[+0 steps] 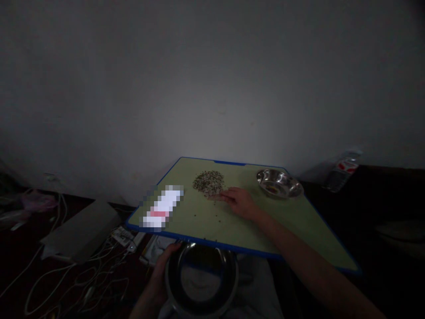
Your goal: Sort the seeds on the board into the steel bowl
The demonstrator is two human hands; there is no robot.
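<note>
A loose pile of small dark and pale grains [209, 181] is spread on the pale green tabletop [186, 208]. At the pile's near right edge, my right hand [237, 201] has its fingers closed on a thin, pale, see-through piece [215, 197]; its exact kind is unclear. A few stray grains are scattered toward the front edge. Below that edge, my left hand [162, 270] grips the left side of a round metal pot [235, 283] with its mouth up. Dim light hides much of the pot's inside.
A shiny steel bowl [279, 184] stands at the table's back right. A blurred-out lit phone-like screen [162, 208] lies at the left. Beyond the right edge is a plastic bottle [343, 170]. White cables [89, 279] and a grey box [83, 228] occupy the floor at left.
</note>
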